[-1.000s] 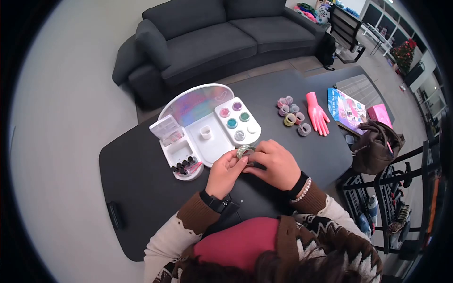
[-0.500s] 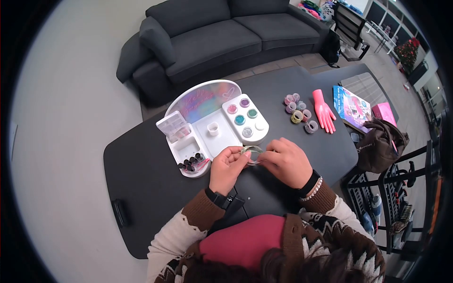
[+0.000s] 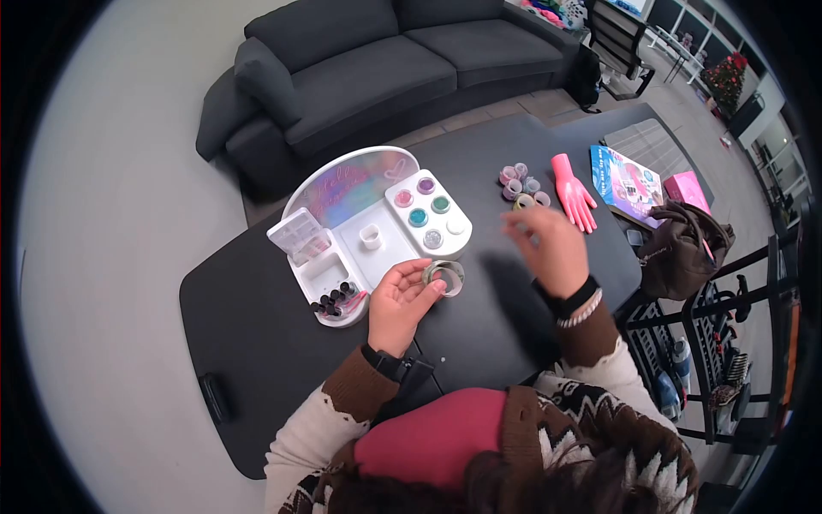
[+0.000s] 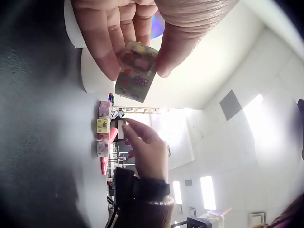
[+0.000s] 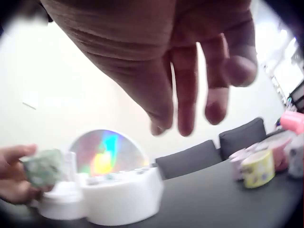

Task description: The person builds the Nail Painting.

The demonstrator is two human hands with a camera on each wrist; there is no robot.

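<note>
My left hand (image 3: pixel 396 310) pinches a greenish patterned tape roll (image 3: pixel 461 279) between thumb and fingers, just in front of the white kit. In the left wrist view the printed outside of the roll (image 4: pixel 136 85) shows. Raised above the table, my right hand (image 3: pixel 556 253) holds nothing; its fingers hang loosely bent in the right wrist view. It is close to several small rolls (image 3: pixel 511 188), partly covering the nearest ones in the head view. A yellow roll (image 5: pixel 258 168) stands at the near side of that group.
The white kit (image 3: pixel 349 272) holds glitter pots, a small white cup (image 3: pixel 371 237) and black-capped bottles (image 3: pixel 336 299). Right of the rolls lie a pink model hand (image 3: pixel 573 194), a colourful box (image 3: pixel 626 183) and a brown bag (image 3: pixel 682 253). A grey sofa (image 3: pixel 377 73) stands beyond the black table (image 3: pixel 248 343).
My right hand has let go of the greenish roll and moved right and up toward the small rolls. My left hand keeps hold of its roll.
</note>
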